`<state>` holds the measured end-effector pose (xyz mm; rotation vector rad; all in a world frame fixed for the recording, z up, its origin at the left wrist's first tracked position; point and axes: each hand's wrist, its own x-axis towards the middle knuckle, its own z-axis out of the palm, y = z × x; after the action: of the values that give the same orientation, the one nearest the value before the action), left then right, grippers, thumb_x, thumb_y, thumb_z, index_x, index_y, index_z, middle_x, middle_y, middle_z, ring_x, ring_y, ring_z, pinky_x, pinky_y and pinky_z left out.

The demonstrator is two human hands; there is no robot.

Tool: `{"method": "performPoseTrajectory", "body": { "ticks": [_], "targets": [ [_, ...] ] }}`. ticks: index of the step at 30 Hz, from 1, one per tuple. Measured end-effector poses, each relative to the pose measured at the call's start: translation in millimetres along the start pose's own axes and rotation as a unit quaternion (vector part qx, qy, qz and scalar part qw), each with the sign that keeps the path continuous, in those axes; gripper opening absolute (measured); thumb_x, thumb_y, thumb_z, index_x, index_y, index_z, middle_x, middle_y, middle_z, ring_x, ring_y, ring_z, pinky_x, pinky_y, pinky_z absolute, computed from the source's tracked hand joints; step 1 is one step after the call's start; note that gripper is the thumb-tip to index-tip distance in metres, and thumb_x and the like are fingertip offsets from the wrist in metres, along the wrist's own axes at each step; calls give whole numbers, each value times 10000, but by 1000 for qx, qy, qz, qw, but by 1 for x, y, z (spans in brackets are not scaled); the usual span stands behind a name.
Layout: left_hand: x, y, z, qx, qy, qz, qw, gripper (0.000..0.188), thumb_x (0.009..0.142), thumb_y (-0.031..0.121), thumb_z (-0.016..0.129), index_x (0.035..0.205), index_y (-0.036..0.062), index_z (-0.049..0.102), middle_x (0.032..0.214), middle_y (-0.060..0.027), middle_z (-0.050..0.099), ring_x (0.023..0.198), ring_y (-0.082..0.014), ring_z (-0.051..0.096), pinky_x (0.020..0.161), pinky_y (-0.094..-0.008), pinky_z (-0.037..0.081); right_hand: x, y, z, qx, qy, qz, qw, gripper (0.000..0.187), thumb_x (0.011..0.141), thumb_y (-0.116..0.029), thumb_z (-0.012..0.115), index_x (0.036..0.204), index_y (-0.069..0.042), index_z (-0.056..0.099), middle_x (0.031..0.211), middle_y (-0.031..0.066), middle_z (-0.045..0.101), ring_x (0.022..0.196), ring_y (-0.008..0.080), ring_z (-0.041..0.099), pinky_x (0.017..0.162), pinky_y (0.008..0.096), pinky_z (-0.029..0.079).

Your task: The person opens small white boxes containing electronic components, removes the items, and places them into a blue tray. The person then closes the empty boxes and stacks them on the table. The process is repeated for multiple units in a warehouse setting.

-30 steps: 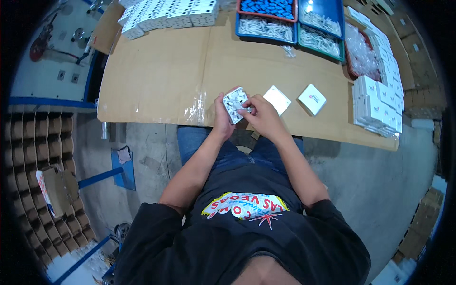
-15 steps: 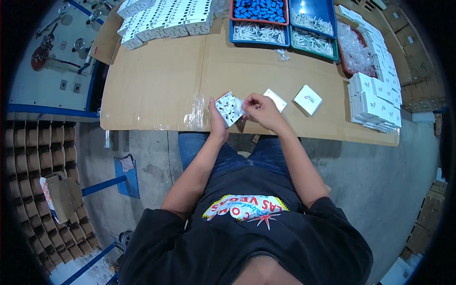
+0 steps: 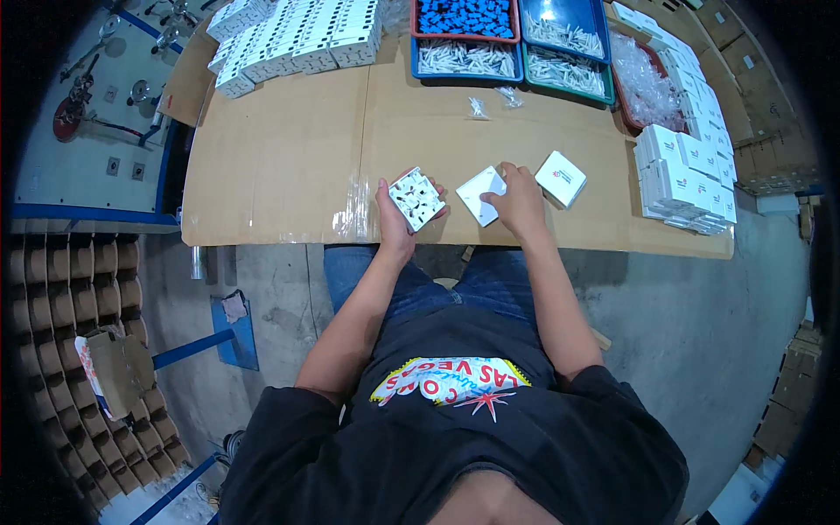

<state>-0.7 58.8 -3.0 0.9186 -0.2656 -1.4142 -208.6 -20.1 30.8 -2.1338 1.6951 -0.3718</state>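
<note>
In my left hand is a white square unit, its face dotted with dark fittings turned up toward me. The fingers wrap under it and show along its right edge. To the right, my right hand grips the edge of a plain white square plate on the cardboard, thumb on its face and fingers at its far side. Beside that hand a second white square piece with a small printed mark lies flat. Farther off lies a small clear bag of white pieces.
Rows of white square units stand at the far left. A tray of blue parts and trays of white plugs sit at the back. Stacked white boxes and a bin of clear bags occupy the right side.
My right hand has left the clear bag by the left-hand unit and moved right onto the plain white plate. A small bag now lies on the cardboard farther away.
</note>
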Motion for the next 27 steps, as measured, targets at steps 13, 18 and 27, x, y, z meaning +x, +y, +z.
{"method": "performPoseTrajectory", "body": {
  "ticks": [13,18,27],
  "targets": [
    [-3,11,4,-24,-15,-17,999,810,1044,709,156,1449,80,467,1196,-185,673,1093,-344,700,873,-514,611,4,-2,-3,697,-176,203,665,247,983,-204,672,1133,-8,681,998,60,730,868,147,707,723,297,554],
    [-6,14,5,-10,-13,-22,1000,826,1046,701,150,1456,66,483,1238,-197,674,1128,-349,693,915,-533,598,8,7,9,687,-187,210,670,316,990,-252,658,1199,-16,657,1061,74,736,889,158,726,756,317,588],
    [-5,5,6,13,-23,-12,1000,739,1081,626,165,1490,80,450,1262,-184,665,1143,-333,687,933,-522,601,4,-12,2,742,-190,143,627,589,1052,-369,365,1401,92,475,1333,291,623,1248,403,632,1047,472,531]
  ]
}}
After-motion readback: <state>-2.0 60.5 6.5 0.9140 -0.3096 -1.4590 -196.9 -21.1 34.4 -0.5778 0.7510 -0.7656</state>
